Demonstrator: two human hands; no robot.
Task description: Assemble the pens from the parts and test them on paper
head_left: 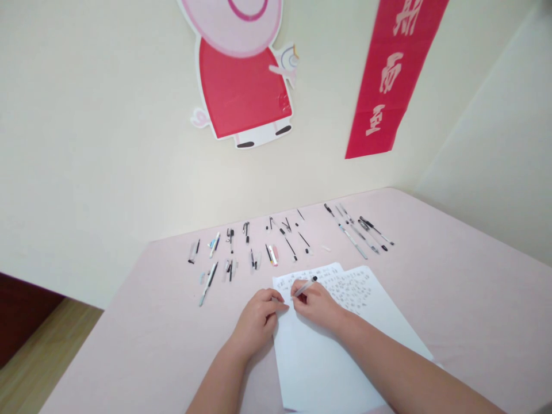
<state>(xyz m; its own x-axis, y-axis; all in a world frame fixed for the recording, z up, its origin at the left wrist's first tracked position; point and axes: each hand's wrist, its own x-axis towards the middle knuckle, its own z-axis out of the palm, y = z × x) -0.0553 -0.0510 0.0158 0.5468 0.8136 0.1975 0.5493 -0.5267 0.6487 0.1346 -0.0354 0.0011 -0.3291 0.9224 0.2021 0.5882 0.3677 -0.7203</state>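
My right hand [317, 302] rests on a sheet of white paper [319, 362], its fingers closed round a clear-barrelled pen [305, 286] with a dark end. The pen leans up to the right, and my fingers hide its tip. Dark handwriting covers the upper part of the paper, with a denser patch right of my hand. At the paper's left edge lies my left hand [259, 315], holding nothing; its fingers reach onto the sheet, close to the right hand. Another sheet seems to lie partly under the first.
Disassembled pen parts [230, 240] lie in rows on the pink tabletop [164, 333] beyond my left hand. Several pens [373, 233] lie at the back right. The wall behind carries a cartoon pig cutout [245, 86] and a red banner [383, 109].
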